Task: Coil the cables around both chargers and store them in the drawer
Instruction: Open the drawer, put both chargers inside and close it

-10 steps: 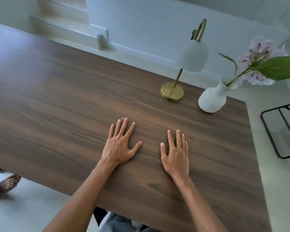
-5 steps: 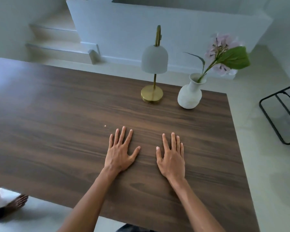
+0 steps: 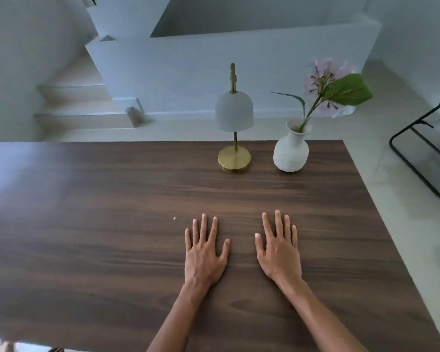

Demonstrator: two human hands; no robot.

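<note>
My left hand (image 3: 204, 252) lies flat, palm down, on the dark wooden table (image 3: 87, 224), fingers spread and holding nothing. My right hand (image 3: 278, 250) rests flat beside it, a short gap apart, also with nothing in it. No charger, cable or drawer shows in the head view.
A brass lamp with a white shade (image 3: 234, 138) stands at the table's far edge, and a white vase with a pink flower (image 3: 291, 152) sits just right of it. A black metal frame (image 3: 422, 158) stands on the floor at right. Steps (image 3: 81, 107) rise at back left.
The view has swung so the table now sits square to me and the lamp and vase appear further off. Both hands have stayed flat on the table.
</note>
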